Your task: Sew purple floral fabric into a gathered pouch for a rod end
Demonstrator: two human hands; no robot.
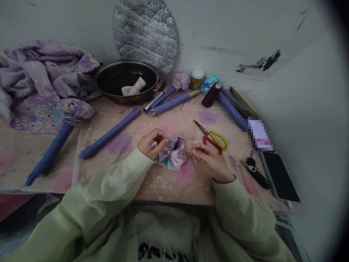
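Observation:
A gathered piece of floral purple cloth (pixel 174 156) lies between my hands near the table's front edge. My left hand (pixel 154 142) pinches the cloth at its upper left side. To the right of the cloth, my right hand (pixel 208 158) is closed, thumb against fingers, on a thin pale thread that runs toward the gathered cloth. Just beyond my right hand lie scissors (pixel 212 138) with one red and one yellow handle, their blades pointing to the upper left.
Blue wrapped sticks (pixel 111 133) lie left and behind. At the back stand a black pan (pixel 109 92), a lidded jar (pixel 196 80) and a dark thread spool (pixel 211 96). Piled cloth (pixel 38 80) covers the back left. Keys (pixel 252 168) and a phone (pixel 280 176) are right.

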